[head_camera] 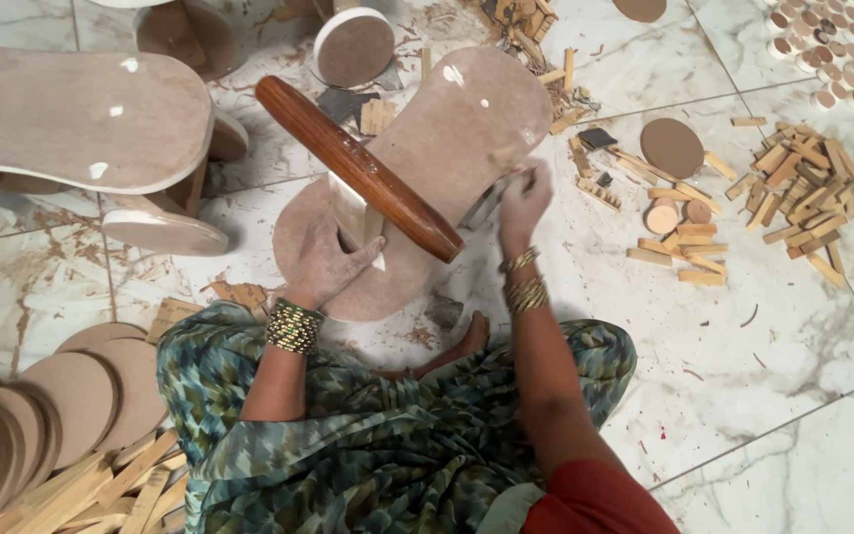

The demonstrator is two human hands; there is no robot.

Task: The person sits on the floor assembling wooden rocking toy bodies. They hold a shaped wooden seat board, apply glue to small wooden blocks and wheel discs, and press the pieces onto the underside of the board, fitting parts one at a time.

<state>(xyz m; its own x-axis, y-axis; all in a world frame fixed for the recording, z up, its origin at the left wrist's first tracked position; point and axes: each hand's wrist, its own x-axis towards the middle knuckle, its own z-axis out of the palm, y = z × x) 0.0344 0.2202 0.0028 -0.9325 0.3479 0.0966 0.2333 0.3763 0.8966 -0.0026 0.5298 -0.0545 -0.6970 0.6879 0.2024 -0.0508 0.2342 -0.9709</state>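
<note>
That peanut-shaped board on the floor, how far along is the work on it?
The peanut-shaped board lies flat and already cut. The left hand steadies a small upright wood block on it, with a dark wooden roller resting across. The right hand is blurred at the board's edge. A similar board on legs stands on the left. Heaps of loose wood blocks and round discs lie unused.

The floor is white marble with grey veins. The long rolling pin is dark reddish brown and glossy. The flat shaped board under it is dull pinkish brown, and the round discs are the same tone. The small wood blocks are pale yellow. The garment has a green and teal zigzag pattern, the sleeve is red, and the bangles are gold and green.
</note>
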